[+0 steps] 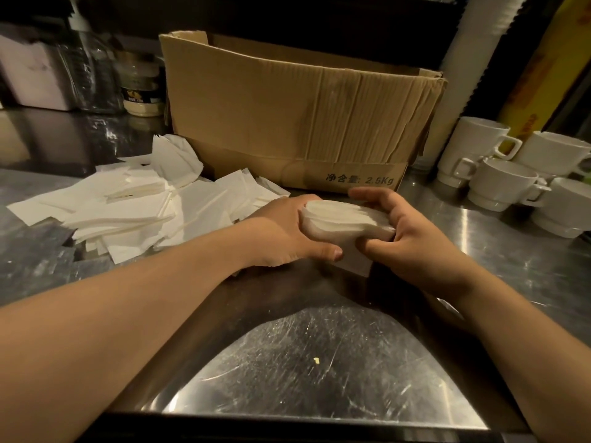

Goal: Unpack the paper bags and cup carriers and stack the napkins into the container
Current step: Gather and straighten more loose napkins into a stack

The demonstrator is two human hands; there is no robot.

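- Scratched stainless steel makes up the bench point(319, 362), dimly lit, with dark shelving behind it.
- An open cardboard box point(287, 113) stands at the back of the bench, just beyond the hands; whether it is the container meant for the napkins I cannot tell.
- A stack of napkins point(343, 219) is held between both hands in front of the box, low over the bench.
- The left hand point(287, 231) grips the stack's left end, thumb curled under the near edge.
- The right hand point(406, 231) grips the right end, fingers curled over the far side and thumb pressing the near side.
- Loose napkins point(128, 212) lie scattered in a heap to the left, beside the box.
- White cups point(505, 183) sit stacked on the right; a jar point(142, 87) and clear containers point(64, 68) stand back left.
- The stack looks light, soft and compressible; single sheets will likely slide or fan out if squeezed unevenly.
- Holding it at both opposite ends with even pressure, thumbs beneath, should keep the edges square.
- Thin paper creases easily, so a gentle squeeze seems wiser than a hard pinch.
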